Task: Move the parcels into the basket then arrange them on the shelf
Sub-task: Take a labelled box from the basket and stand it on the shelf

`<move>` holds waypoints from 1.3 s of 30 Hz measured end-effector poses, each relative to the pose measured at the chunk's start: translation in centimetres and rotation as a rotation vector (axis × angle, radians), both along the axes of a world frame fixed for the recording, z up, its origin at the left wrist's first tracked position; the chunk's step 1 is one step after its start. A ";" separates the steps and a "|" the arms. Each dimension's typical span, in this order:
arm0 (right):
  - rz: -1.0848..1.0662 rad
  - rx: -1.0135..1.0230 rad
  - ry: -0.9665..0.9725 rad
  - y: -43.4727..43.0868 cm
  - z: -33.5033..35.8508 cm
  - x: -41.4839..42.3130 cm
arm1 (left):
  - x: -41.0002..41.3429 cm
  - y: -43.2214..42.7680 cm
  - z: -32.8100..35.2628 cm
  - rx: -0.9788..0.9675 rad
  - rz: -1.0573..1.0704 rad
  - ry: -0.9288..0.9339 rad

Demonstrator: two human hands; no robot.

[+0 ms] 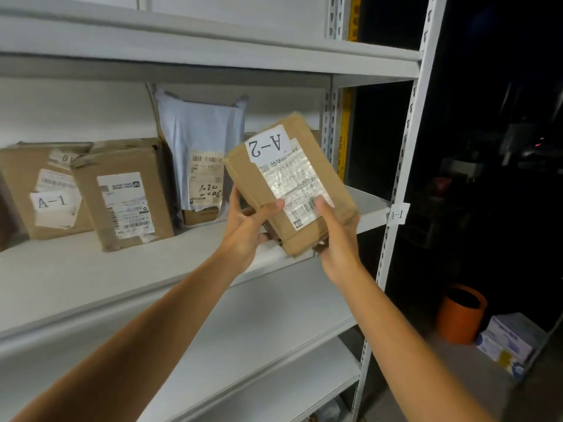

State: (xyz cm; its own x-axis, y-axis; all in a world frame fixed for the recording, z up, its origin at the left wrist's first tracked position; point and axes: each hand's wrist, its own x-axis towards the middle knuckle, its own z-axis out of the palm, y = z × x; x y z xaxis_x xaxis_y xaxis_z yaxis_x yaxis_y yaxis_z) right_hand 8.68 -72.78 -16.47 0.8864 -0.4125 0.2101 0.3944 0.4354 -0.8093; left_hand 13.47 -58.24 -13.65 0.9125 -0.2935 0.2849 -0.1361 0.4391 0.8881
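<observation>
A brown cardboard parcel with an upside-down "A-2" label is held tilted in the air in front of the white shelf board. My left hand grips its lower left edge, thumb on the front face. My right hand holds its lower right corner, thumb on the shipping label. On that shelf stand a brown box marked "A-1", a second brown box leaning against it, and a pale plastic mailer upright behind. No basket is in view.
A white upright post with an "A-1" tag bounds the shelf on the right. Another shelf board lies below, one above. In the dark area to the right stand an orange cylinder and a white-blue carton.
</observation>
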 end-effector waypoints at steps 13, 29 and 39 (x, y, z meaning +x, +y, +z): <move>-0.169 -0.083 -0.044 -8.5 0.4 8.4 | 11.1 -5.7 0.9 0.339 0.265 -0.368; -0.418 -0.521 -0.017 -11.1 0.3 17.3 | 21.3 -7.7 2.5 1.114 0.530 -0.885; -0.034 -0.207 0.073 -10.1 -0.6 23.1 | 21.9 -8.5 0.2 1.216 0.821 -0.939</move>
